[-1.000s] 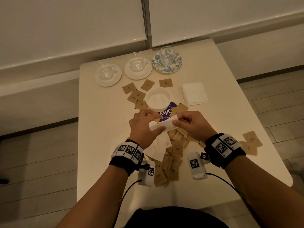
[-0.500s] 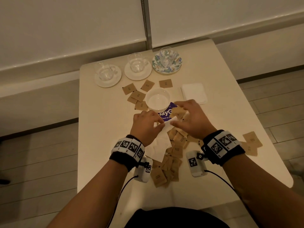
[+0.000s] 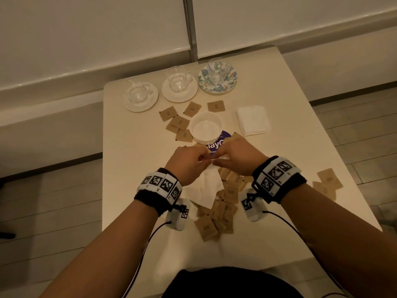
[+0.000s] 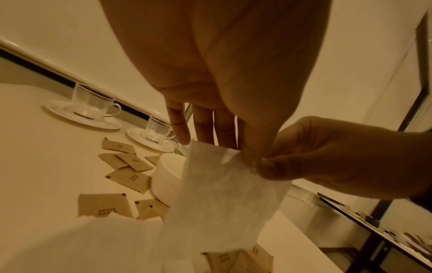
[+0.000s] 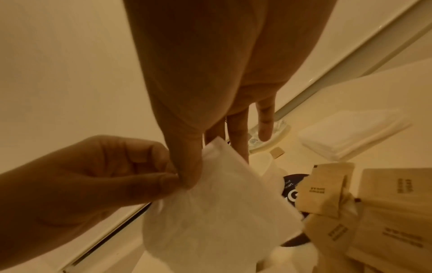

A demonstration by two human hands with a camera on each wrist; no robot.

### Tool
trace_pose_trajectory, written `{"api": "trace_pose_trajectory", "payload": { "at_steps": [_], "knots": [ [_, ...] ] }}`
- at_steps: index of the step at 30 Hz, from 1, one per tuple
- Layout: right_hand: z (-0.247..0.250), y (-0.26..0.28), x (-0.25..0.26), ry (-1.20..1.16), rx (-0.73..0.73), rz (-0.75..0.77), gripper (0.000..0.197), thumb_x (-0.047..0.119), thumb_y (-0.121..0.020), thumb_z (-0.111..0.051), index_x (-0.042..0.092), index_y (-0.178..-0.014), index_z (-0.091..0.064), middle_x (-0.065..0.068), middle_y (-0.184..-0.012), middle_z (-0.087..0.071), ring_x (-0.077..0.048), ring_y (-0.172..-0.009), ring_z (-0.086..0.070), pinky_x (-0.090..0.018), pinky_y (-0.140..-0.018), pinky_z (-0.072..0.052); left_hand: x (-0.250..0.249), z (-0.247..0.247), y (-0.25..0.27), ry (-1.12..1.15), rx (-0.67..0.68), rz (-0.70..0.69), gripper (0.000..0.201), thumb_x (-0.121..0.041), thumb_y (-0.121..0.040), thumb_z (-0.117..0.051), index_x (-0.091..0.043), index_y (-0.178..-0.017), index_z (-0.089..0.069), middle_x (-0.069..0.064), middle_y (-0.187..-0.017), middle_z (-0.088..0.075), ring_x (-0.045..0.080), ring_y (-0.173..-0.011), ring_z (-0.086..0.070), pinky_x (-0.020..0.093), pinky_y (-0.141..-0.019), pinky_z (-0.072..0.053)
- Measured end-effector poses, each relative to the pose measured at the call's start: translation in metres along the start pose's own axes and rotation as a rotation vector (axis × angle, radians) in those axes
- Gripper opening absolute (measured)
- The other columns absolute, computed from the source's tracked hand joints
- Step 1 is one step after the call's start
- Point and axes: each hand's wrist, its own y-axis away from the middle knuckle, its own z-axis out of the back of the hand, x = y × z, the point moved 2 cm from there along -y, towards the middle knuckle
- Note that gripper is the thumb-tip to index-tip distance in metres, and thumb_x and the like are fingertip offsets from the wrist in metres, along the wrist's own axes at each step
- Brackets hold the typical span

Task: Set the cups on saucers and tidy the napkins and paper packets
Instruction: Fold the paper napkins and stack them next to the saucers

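Your left hand (image 3: 189,162) and right hand (image 3: 237,159) meet above the middle of the table (image 3: 133,147), fingertips nearly touching. Each hand pinches the top edge of one white napkin (image 3: 206,183) between thumb and forefinger; the remaining fingers extend loosely. The napkin hangs down from the pinch points, and its lower part rests on the table over a loose pile of brown paper packets (image 3: 223,203).

Containers:
- A white bowl (image 3: 205,127) stands just beyond your hands. Its interior shows only its white inner surface, with no packets in it. It sits partly on a purple round printed disc (image 3: 221,143).
- Three saucers line the far edge. The left white saucer (image 3: 150,102) carries a clear glass cup (image 3: 136,91). The middle white saucer (image 3: 187,93) carries a second glass cup (image 3: 178,79). The floral saucer (image 3: 232,79) on the right carries a third glass cup (image 3: 217,69). All three cups stand upright; whether they contain liquid cannot be determined.

Loose items:
- A group of scattered packets (image 3: 180,122) lies between the saucers and the bowl, some touching the left side of the bowl.
- A few more packets (image 3: 328,179) lie near the right table edge.
- A folded stack of napkins (image 3: 253,119) lies flat to the right of the bowl, apart from it.
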Motion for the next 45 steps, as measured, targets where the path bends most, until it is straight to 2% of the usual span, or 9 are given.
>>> {"api": "trace_pose_trajectory", "payload": {
  "at_steps": [5, 8, 14, 18, 27, 30, 33, 38, 45],
  "knots": [
    [-0.005, 0.005, -0.024, -0.390, -0.047, -0.139, 0.037, 0.036, -0.079, -0.077, 0.025, -0.114, -0.070, 0.012, -0.104, -0.067, -0.002, -0.094, -0.060, -0.020, -0.079, -0.045, 0.006, 0.003, -0.001, 0.210, -0.042, 0.071, 0.007, -0.021, -0.092, -0.064, -0.022, -0.085, -0.063, -0.012, -0.081, -0.062, 0.007, -0.077, -0.057, 0.029, -0.074, -0.048],
    [-0.019, 0.008, -0.031, -0.615, 0.005, -0.155, 0.027, 0.027, -0.076, -0.082, 0.025, -0.101, -0.072, 0.017, -0.084, -0.071, 0.006, -0.075, -0.064, -0.008, -0.063, -0.045, -0.002, 0.000, -0.009, 0.300, -0.037, 0.089, 0.004, -0.023, -0.091, -0.065, -0.023, -0.087, -0.065, -0.009, -0.084, -0.066, 0.006, -0.078, -0.060, 0.022, -0.070, -0.047],
    [-0.015, 0.012, -0.082, -1.044, -0.197, -0.445, 0.021, 0.018, -0.078, -0.081, 0.012, -0.097, -0.074, -0.009, -0.095, -0.075, -0.026, -0.089, -0.072, -0.037, -0.079, -0.059, -0.011, -0.004, -0.053, 0.467, -0.132, 0.172, 0.010, -0.022, -0.090, -0.067, -0.023, -0.081, -0.065, -0.008, -0.082, -0.066, 0.006, -0.077, -0.060, 0.017, -0.070, -0.047],
    [0.001, 0.010, -0.108, -1.450, -0.354, -0.529, 0.032, -0.005, -0.082, -0.070, -0.002, -0.113, -0.061, -0.021, -0.106, -0.071, -0.030, -0.085, -0.072, -0.038, -0.068, -0.060, -0.020, -0.021, -0.093, 0.543, -0.243, 0.306, 0.011, -0.025, -0.089, -0.067, -0.024, -0.079, -0.066, -0.012, -0.078, -0.063, -0.003, -0.067, -0.055, 0.004, -0.058, -0.040],
    [0.046, -0.026, -0.185, -1.182, -0.469, -0.617, 0.032, -0.007, -0.079, -0.073, 0.000, -0.107, -0.058, -0.014, -0.081, -0.061, -0.023, -0.072, -0.066, -0.031, -0.056, -0.058, -0.042, -0.066, -0.177, 0.675, -0.204, 0.530, 0.015, -0.023, -0.087, -0.067, -0.021, -0.073, -0.063, -0.002, -0.076, -0.067, 0.021, -0.080, -0.065, 0.036, -0.075, -0.057],
    [0.049, -0.042, -0.213, -1.099, -0.470, -0.619, 0.032, -0.006, -0.081, -0.072, 0.001, -0.109, -0.059, -0.009, -0.078, -0.060, -0.023, -0.074, -0.065, -0.038, -0.065, -0.060, -0.042, -0.075, -0.198, 0.683, -0.207, 0.601, 0.016, -0.023, -0.087, -0.066, -0.020, -0.071, -0.062, 0.004, -0.081, -0.069, 0.028, -0.087, -0.068, 0.047, -0.083, -0.058],
    [0.045, -0.055, -0.230, -1.033, -0.452, -0.636, 0.031, -0.004, -0.081, -0.072, 0.003, -0.108, -0.059, -0.016, -0.090, -0.064, -0.030, -0.084, -0.066, -0.045, -0.074, -0.059, -0.040, -0.084, -0.215, 0.659, -0.231, 0.657, 0.018, -0.026, -0.087, -0.067, -0.020, -0.071, -0.061, 0.004, -0.079, -0.068, 0.028, -0.086, -0.068, 0.045, -0.082, -0.058],
    [0.036, -0.068, -0.240, -0.782, -0.416, -0.604, 0.027, 0.008, -0.082, -0.076, 0.012, -0.104, -0.062, -0.005, -0.085, -0.068, -0.019, -0.072, -0.066, -0.031, -0.061, -0.055, -0.034, -0.093, -0.226, 0.519, -0.212, 0.702, 0.015, -0.028, -0.090, -0.063, -0.021, -0.077, -0.061, -0.004, -0.077, -0.063, 0.020, -0.082, -0.062, 0.026, -0.069, -0.045],
    [0.029, -0.078, -0.237, -0.634, -0.392, -0.561, 0.022, 0.010, -0.082, -0.074, 0.014, -0.102, -0.064, -0.004, -0.087, -0.069, -0.023, -0.080, -0.067, -0.040, -0.074, -0.058, -0.027, -0.102, -0.225, 0.394, -0.211, 0.729, 0.019, -0.026, -0.089, -0.062, -0.022, -0.073, -0.054, -0.002, -0.083, -0.063, 0.017, -0.076, -0.056, 0.024, -0.065, -0.041]
  ]
}}
